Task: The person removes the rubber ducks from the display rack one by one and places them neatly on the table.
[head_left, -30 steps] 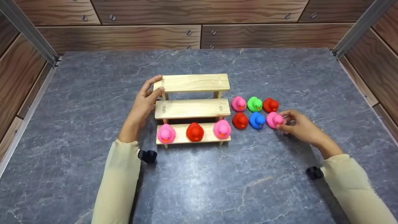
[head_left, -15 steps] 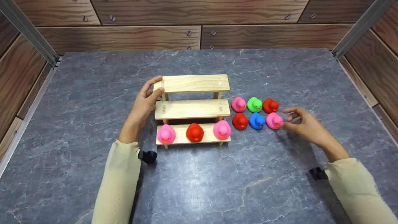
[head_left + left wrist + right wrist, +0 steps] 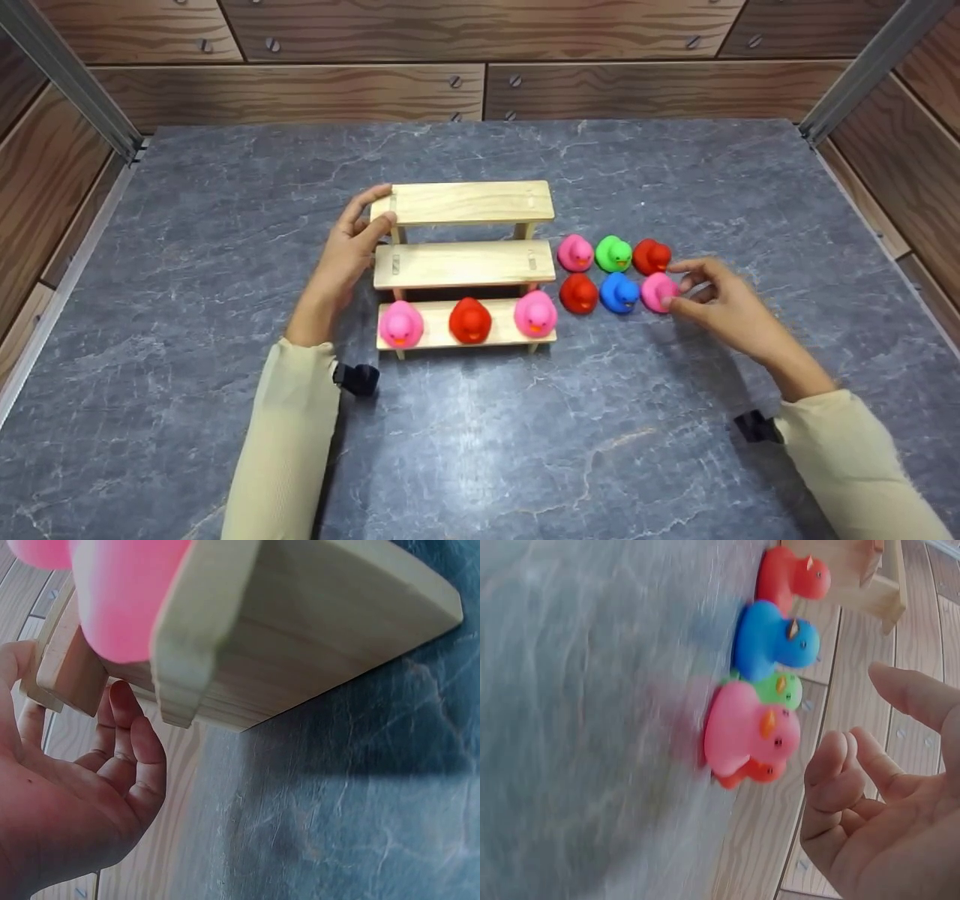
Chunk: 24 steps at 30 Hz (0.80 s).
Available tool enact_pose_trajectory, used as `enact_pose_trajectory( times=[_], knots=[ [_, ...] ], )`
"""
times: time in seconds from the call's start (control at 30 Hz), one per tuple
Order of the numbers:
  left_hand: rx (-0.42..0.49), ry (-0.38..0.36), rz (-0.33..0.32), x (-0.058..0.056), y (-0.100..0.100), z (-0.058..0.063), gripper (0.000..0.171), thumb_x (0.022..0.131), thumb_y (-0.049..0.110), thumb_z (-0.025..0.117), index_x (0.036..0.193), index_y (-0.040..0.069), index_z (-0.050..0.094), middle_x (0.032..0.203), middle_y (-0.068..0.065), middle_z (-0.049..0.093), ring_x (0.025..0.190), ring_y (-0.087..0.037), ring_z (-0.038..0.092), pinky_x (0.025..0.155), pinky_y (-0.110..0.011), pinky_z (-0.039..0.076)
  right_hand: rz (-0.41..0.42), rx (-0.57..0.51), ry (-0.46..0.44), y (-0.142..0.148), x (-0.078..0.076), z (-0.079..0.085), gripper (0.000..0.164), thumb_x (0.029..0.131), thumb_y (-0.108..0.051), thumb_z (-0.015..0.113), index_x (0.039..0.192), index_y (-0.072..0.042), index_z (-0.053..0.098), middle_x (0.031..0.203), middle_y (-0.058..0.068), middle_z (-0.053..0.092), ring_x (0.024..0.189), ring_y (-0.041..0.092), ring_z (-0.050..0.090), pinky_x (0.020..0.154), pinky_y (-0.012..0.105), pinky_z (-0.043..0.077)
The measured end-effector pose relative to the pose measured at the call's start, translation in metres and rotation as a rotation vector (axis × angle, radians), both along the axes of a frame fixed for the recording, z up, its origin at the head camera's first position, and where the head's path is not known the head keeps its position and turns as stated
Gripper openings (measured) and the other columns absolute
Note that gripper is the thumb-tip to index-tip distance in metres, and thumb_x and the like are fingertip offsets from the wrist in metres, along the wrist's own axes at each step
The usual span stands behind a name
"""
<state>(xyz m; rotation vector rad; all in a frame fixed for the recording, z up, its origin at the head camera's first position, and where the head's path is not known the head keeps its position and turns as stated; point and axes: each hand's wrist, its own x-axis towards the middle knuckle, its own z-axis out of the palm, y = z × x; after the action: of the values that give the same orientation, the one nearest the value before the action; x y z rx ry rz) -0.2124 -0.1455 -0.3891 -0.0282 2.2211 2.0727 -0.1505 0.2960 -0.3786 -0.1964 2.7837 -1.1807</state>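
My left hand (image 3: 349,251) grips the left end of the top board of a three-step wooden stand (image 3: 472,202), thumb on the front edge and a finger over the back. In the left wrist view, its other fingers (image 3: 146,750) curl beneath the boards. On the lowest step sit a pink rubber duck (image 3: 401,326), a red one (image 3: 470,321) and another pink one (image 3: 535,313). My right hand (image 3: 724,304) is at the right side of a pink rubber duck (image 3: 657,292) on the table. The right wrist view shows thumb and fingers parted, with nothing between them.
Beside that pink duck stand a blue duck (image 3: 619,292) and a red duck (image 3: 578,293). Behind them is a row with a pink duck (image 3: 575,253), a green duck (image 3: 613,254) and a red duck (image 3: 652,257). Wood-patterned walls (image 3: 300,94) enclose the grey table (image 3: 480,450).
My right hand has let go of the pink duck at the row's right end, drawn back right, then come slightly left to its side again. The left hand and the stand have stayed put.
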Motion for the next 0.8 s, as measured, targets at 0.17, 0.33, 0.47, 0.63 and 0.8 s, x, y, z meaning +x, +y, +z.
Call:
enact_pose_trajectory(
  times=[0.17, 0.33, 0.47, 0.63, 0.8],
  knots=[
    [0.026, 0.001, -0.005, 0.0, 0.0, 0.0, 0.047, 0.099, 0.028, 0.054, 0.144, 0.025, 0.043, 0.112, -0.008, 0.053, 0.101, -0.024, 0.056, 0.075, -0.033, 0.052, 0.007, -0.02, 0.033, -0.014, 0.004, -0.001, 0.044, 0.089, -0.009, 0.068, 0.126, 0.005, 0.051, 0.104, 0.018, 0.056, 0.077, 0.007, 0.053, 0.063, 0.017, 0.047],
    [0.028, 0.007, -0.01, 0.0, 0.0, -0.001, 0.047, 0.098, 0.029, 0.054, 0.144, 0.025, 0.043, 0.113, -0.008, 0.052, 0.103, -0.026, 0.055, 0.076, -0.033, 0.052, 0.01, -0.076, 0.04, -0.029, 0.01, 0.0, 0.046, 0.088, -0.01, 0.07, 0.128, 0.003, 0.051, 0.103, 0.014, 0.055, 0.078, 0.006, 0.053, 0.066, 0.017, 0.047],
    [0.022, 0.008, -0.014, 0.001, -0.001, -0.001, 0.047, 0.099, 0.029, 0.054, 0.144, 0.026, 0.043, 0.108, -0.007, 0.051, 0.094, -0.022, 0.057, 0.072, -0.032, 0.053, 0.018, -0.142, 0.053, -0.042, 0.014, -0.001, 0.045, 0.086, -0.008, 0.071, 0.126, 0.002, 0.053, 0.099, 0.009, 0.054, 0.077, 0.006, 0.052, 0.066, 0.017, 0.046],
    [0.03, 0.013, -0.017, 0.001, -0.001, -0.001, 0.047, 0.099, 0.027, 0.053, 0.145, 0.025, 0.042, 0.106, -0.006, 0.051, 0.092, -0.019, 0.057, 0.071, -0.031, 0.053, 0.018, -0.217, 0.066, -0.06, 0.018, -0.005, 0.044, 0.085, -0.003, 0.071, 0.124, 0.004, 0.053, 0.093, 0.007, 0.051, 0.072, 0.006, 0.051, 0.064, 0.017, 0.045],
    [0.032, 0.014, -0.018, 0.001, -0.001, -0.001, 0.047, 0.099, 0.027, 0.053, 0.144, 0.025, 0.042, 0.111, -0.007, 0.052, 0.098, -0.021, 0.056, 0.072, -0.033, 0.054, 0.024, -0.269, 0.056, -0.077, 0.02, -0.01, 0.043, 0.083, 0.0, 0.072, 0.122, 0.004, 0.054, 0.092, 0.008, 0.051, 0.071, 0.007, 0.05, 0.064, 0.017, 0.044]
  ],
)
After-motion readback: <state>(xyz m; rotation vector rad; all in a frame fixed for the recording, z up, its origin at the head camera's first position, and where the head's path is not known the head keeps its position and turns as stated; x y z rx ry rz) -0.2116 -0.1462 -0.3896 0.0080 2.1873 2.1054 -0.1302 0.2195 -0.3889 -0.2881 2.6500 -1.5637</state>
